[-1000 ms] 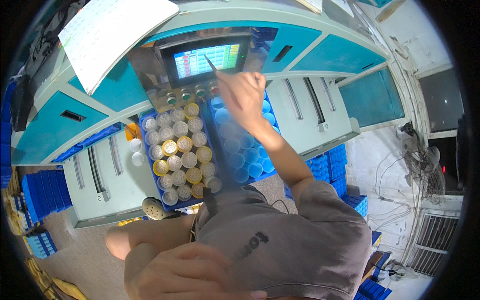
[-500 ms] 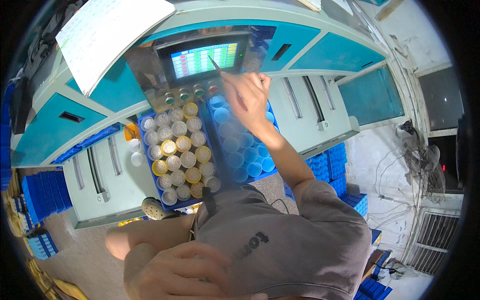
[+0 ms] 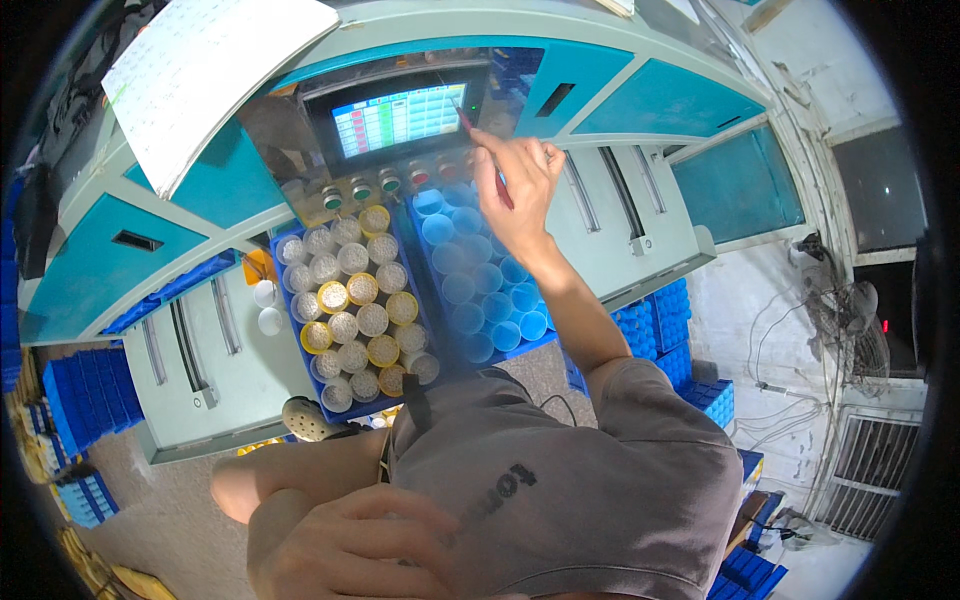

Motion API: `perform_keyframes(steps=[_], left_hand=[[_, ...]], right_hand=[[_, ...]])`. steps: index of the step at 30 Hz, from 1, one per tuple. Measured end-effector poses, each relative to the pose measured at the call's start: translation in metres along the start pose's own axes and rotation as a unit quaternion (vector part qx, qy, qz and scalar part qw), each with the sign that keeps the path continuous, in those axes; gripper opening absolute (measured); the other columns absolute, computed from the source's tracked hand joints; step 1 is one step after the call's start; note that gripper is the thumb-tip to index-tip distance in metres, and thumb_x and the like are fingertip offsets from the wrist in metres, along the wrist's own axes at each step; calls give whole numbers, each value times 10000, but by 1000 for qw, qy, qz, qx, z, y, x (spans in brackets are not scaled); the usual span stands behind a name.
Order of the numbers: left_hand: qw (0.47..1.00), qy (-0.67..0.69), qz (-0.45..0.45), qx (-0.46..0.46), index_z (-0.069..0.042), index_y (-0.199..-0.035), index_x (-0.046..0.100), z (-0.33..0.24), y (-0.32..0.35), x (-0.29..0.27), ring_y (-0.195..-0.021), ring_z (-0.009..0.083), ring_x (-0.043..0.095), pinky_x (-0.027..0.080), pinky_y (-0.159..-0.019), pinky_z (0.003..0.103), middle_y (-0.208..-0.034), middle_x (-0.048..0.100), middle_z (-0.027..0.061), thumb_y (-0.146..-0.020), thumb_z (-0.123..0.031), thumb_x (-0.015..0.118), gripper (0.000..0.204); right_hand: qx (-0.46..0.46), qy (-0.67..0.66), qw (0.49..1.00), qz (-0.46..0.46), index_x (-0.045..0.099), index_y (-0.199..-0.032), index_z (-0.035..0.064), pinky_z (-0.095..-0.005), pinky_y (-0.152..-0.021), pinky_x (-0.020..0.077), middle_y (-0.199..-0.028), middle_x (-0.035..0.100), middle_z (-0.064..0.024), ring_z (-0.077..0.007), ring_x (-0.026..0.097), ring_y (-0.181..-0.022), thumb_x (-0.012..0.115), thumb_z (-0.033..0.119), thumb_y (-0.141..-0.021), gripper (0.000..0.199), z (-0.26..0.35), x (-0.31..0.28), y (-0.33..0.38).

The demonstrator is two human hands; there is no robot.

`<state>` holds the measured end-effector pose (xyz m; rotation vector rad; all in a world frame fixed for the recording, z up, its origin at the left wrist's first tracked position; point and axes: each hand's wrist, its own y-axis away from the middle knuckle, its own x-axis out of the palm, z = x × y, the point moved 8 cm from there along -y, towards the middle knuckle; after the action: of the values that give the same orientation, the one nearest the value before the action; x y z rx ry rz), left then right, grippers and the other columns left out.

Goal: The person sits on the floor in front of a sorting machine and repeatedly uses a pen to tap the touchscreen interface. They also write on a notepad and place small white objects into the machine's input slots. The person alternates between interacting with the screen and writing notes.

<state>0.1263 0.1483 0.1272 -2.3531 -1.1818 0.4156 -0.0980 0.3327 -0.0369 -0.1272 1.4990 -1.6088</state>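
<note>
My right hand [image 3: 522, 190] pinches a slim, dark-red pen-like stick [image 3: 504, 186]. The stick's thin tip points at the right part of a lit touchscreen [image 3: 398, 120], which displays a coloured table; I cannot tell whether it touches. Below that hand stands a blue crate [image 3: 542, 341] of pale blue round cups [image 3: 495, 307]. Left of it, another blue crate [image 3: 283, 262] holds white and yellow-rimmed cups [image 3: 343, 327] filled with small pale pieces. My left hand [image 3: 360, 540] lies low by my lap with its fingers loosely stretched, holding nothing visible.
Push buttons [image 3: 390, 180] line the panel under the screen. White sheets of paper [image 3: 210, 80] hang over the machine's upper left. Pale side tables with rails [image 3: 632, 200] flank the crates. Stacked blue crates [image 3: 92, 385] stand on the floor, and a fan [image 3: 845, 320] is at the right wall.
My right hand has moved right, taking the stick's tip toward the screen's right side. The table's right-hand columns have turned from green and yellow to pale blue. My left hand stays put.
</note>
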Motion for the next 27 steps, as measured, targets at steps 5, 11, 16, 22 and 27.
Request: perform_keyframes(steps=[5, 11, 16, 22, 27], left_hand=[[1000, -12, 1, 1, 15, -955, 829, -1, 0, 1, -712, 194, 669, 542, -897, 463, -689, 706, 53, -875, -563, 761, 587], [1000, 1, -7, -6, 8, -941, 828, 0, 1, -1, -709, 197, 673, 543, -901, 465, -690, 712, 57, -868, -549, 773, 564], [1000, -2, -16, -6, -5, -938, 831, -1, 1, -2, -712, 192, 677, 545, -917, 472, -681, 712, 45, -856, -546, 785, 549], [1000, -6, -17, -11, -14, -940, 832, -2, 0, -2, -715, 175, 679, 543, -939, 485, -678, 711, 31, -854, -518, 804, 512], [1000, 1, -8, 1, -5, -925, 830, -3, -3, -5, -707, 181, 678, 548, -929, 485, -679, 709, 38, -863, -455, 827, 455]], right_hand=[[-39, -55, 998, 18, 790, -1092, 104, -391, -882, 355, -862, 744, 9, -175, 634, -827, 760, 46, -868, 233, 10, 4, -2], [-44, -57, 997, 22, 788, -1085, 105, -381, -864, 359, -843, 741, -1, -180, 630, -791, 748, 2, -859, 251, 14, 9, 2], [-35, -41, 998, 43, 781, -1066, 94, -414, -846, 367, -817, 723, -1, -191, 631, -814, 762, 74, -871, 197, 7, 8, 12], [-38, -56, 997, 24, 793, -1102, 103, -381, -860, 347, -820, 727, 6, -180, 624, -798, 751, 9, -868, 256, 12, 7, 3], [-33, -56, 997, 29, 793, -1090, 102, -379, -868, 341, -825, 727, 6, -177, 625, -804, 750, 7, -865, 248, 11, 10, 1]])
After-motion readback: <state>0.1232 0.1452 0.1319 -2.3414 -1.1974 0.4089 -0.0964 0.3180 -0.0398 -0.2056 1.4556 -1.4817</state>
